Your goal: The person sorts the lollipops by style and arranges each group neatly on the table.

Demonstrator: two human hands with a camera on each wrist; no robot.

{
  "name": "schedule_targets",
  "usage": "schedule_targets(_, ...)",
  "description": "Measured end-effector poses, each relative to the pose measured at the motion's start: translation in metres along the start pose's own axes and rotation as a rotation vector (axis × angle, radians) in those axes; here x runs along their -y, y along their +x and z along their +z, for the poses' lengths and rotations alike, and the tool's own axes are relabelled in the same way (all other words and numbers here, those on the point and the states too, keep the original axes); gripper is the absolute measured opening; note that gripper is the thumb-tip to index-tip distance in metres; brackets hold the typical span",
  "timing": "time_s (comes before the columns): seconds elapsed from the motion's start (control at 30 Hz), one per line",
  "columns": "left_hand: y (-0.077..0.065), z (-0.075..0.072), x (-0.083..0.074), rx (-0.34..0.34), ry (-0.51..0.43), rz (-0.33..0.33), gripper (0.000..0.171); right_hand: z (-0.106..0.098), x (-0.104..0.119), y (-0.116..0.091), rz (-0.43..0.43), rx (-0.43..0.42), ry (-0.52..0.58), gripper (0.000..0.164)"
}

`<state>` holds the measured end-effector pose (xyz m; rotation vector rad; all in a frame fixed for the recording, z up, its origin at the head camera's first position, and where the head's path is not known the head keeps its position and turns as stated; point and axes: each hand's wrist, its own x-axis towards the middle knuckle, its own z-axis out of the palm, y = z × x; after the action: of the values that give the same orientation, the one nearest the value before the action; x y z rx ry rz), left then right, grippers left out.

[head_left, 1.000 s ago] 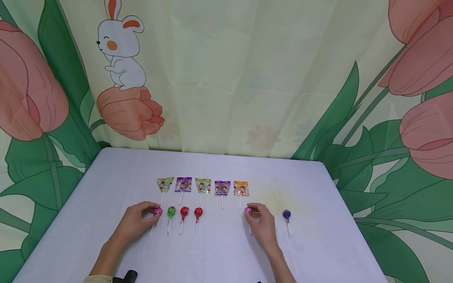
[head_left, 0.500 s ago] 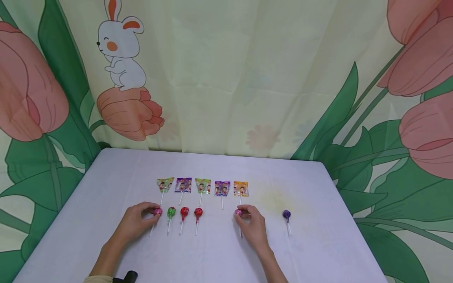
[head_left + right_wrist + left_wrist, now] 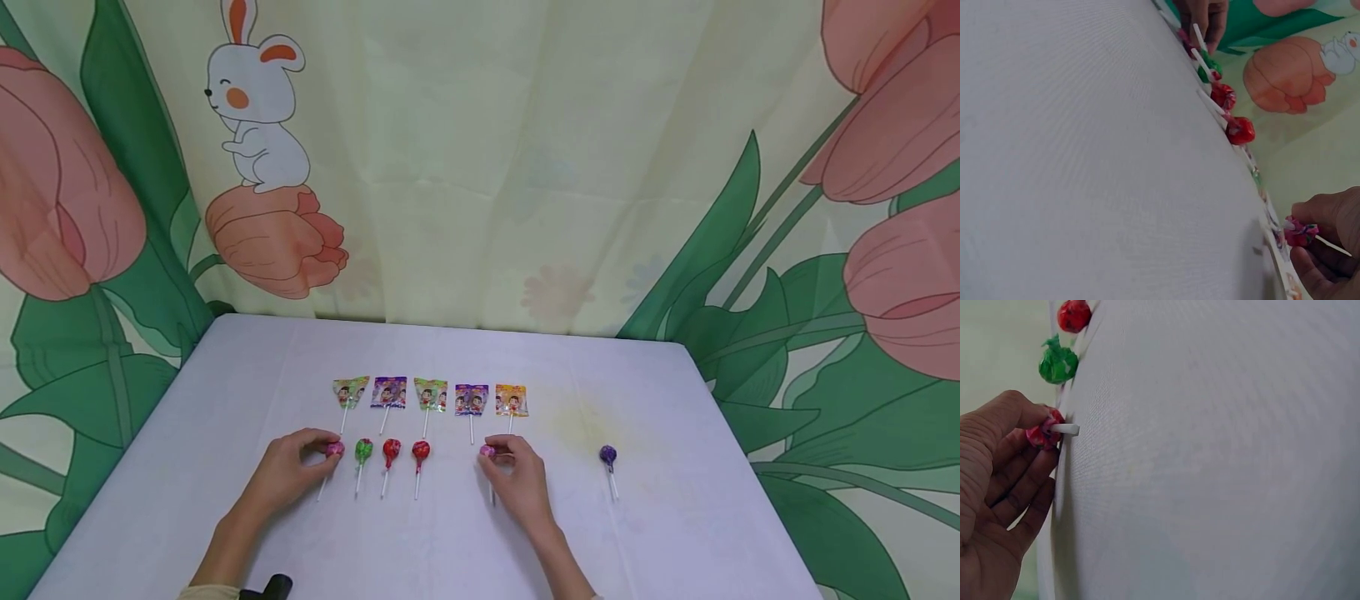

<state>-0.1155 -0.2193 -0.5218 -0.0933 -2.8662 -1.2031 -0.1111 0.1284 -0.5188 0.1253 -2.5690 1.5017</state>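
My left hand [image 3: 288,467] pinches a pink-wrapped lollipop [image 3: 1043,432] by its head at the left end of the front row, its white stick pointing toward me. In the same row, to its right, lie a green lollipop [image 3: 363,451] and two red lollipops [image 3: 392,449]. Between thumb and index finger, my right hand [image 3: 519,483] holds a second pink lollipop [image 3: 1300,232] by the head, right of the red ones and close over the cloth. Part of that stick is hidden behind the fingers in the head view.
Behind the front row lie several lollipops in flat printed wrappers, among them an orange one [image 3: 512,400] and a purple one [image 3: 388,392]. A dark purple lollipop [image 3: 608,456] lies apart on the right. The white-covered table [image 3: 420,550] ends at a printed curtain [image 3: 465,167].
My right hand has slid left with its pink lollipop, away from the dark purple one and nearer the red ones. The left hand keeps its place and its hold.
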Motion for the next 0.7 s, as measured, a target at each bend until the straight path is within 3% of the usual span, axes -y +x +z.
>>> schedule_targets(0.33,0.000,0.000,0.001,-0.001,-0.006,0.007,0.027,0.011,0.004,0.000,-0.001,0.026,0.046,0.023)
schedule_targets(0.7,0.000,0.000,0.001,0.001,-0.008,0.007,0.027,0.024,0.010,0.001,-0.009,0.067,0.019,0.022)
